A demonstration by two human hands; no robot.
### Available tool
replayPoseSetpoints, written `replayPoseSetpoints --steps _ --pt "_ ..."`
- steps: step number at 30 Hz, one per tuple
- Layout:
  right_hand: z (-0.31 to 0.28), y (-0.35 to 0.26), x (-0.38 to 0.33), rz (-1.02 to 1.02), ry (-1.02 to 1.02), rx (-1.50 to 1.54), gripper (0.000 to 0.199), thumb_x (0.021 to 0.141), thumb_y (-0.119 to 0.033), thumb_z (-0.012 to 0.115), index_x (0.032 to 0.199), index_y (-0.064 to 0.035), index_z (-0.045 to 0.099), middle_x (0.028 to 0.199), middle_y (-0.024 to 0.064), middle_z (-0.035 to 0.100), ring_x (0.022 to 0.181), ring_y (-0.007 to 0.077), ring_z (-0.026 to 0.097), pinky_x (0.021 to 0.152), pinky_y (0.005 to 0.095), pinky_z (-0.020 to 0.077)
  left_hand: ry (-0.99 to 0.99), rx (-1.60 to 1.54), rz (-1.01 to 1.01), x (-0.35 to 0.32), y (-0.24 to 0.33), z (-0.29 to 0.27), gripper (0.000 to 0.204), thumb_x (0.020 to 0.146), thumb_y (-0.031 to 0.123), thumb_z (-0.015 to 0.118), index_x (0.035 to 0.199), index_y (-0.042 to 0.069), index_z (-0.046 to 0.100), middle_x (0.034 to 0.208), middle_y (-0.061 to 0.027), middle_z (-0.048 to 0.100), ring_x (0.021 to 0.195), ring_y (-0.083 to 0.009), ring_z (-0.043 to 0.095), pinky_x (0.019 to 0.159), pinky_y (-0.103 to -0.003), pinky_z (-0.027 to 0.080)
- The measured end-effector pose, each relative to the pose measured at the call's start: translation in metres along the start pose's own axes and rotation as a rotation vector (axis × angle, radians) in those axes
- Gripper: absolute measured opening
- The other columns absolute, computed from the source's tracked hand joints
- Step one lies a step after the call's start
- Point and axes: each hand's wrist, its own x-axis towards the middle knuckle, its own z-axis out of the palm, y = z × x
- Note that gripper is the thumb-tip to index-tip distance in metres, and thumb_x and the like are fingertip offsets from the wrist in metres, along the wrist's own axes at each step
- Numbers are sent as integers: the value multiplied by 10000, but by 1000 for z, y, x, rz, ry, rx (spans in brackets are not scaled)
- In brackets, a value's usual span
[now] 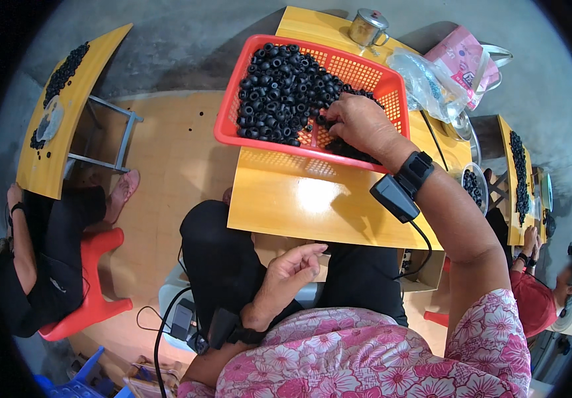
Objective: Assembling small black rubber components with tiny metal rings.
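Observation:
A red plastic basket (228, 118) with lattice walls stands on the yellow table, holding a heap of small black hollow round pieces (276, 93). My right hand (364, 125) reaches over the near rim, its curled fingers down among the pieces on the right side. Whatever those fingertips pinch is hidden by the hand. A patch of the basket's floor shows between the main heap and that hand. Above my lap, short of the table's near edge, my left hand (288, 280) hovers with loosely bent fingers, the index stretched out. Nothing shows in it.
Right of the basket are a clear plastic bag (425, 83), a pink bag (463, 63) and a bowl of black pieces (474, 186). A metal mug (368, 28) stands behind. A cable (425, 235) hangs from my right wrist. Two people sit at side tables (90, 86).

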Motion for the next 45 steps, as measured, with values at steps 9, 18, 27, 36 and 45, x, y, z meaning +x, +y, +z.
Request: replayPoseSetpoints --steps 9,18,27,36,45 --pt "-15 8 -26 -102 65 379 172 771 -79 644 911 14 605 826 80 601 761 199 582 699 299 471 8 -16 50 -6 0 4 363 871 49 556 1230 15 519 849 20 501 773 -59 469 714 -198 407" --pt "-33 -57 -137 127 -178 1309 168 853 -94 602 990 1 586 760 -21 520 649 52 466 556 188 385 135 -129 237 -11 -3 7 173 859 67 596 1021 37 540 851 -18 547 731 -93 520 656 -227 446" --pt "32 -85 -169 205 -559 1797 201 872 -162 613 978 8 603 771 1 574 591 51 444 512 194 362 61 -67 430 -8 7 9 332 875 127 610 1177 13 536 910 -33 569 790 -91 520 739 -247 455" --pt "45 -94 -176 228 -600 1680 275 867 -296 631 884 -23 599 623 -37 486 526 54 419 477 192 337 159 268 507 -18 1 2 181 802 20 646 978 2 610 871 -13 533 795 -82 479 702 -207 403" --pt "1 -85 -159 120 -464 1143 174 878 -190 618 830 -23 624 701 -28 562 602 33 474 521 189 394 88 -41 216 -13 4 4 191 815 1 624 967 42 517 909 -11 539 784 -60 506 698 -198 443"
